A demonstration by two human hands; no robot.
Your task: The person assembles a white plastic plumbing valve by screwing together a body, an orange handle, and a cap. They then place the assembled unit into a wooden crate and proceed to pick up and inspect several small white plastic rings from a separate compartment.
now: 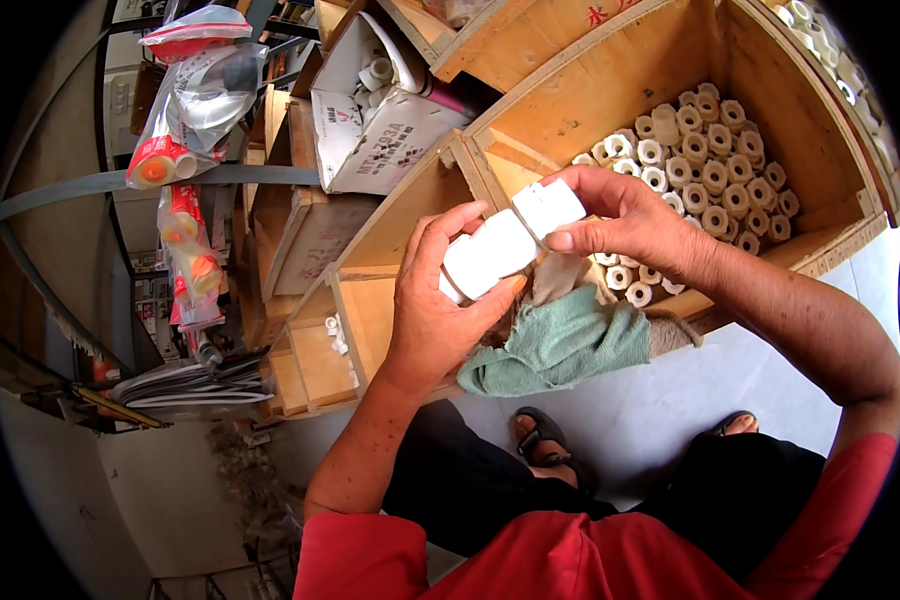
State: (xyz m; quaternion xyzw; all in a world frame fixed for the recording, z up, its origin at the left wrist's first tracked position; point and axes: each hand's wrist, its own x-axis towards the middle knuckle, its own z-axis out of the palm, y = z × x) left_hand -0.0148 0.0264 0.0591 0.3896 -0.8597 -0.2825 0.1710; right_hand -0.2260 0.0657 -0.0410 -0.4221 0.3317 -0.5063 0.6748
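Between my two hands is a white plastic pipe fitting [503, 243] made of thick blocky sections in a row. My left hand [438, 300] wraps round its lower left end, thumb below and fingers above. With thumb and fingers, my right hand [630, 222] pinches the upper right section. A dark line shows between the sections; whether they are joined or separate pieces I cannot tell. Just below hangs a green cloth [570, 345], draped over the bin's front edge beside a beige glove-like cloth [558, 278].
A wooden bin [610, 75] on the right holds many white hex-ended fittings [715, 178]. Farther left stand a white carton [365, 150] of fittings and smaller wooden compartments [305, 370]. Bagged goods [195, 100] hang at the left by a grey metal bar [80, 195].
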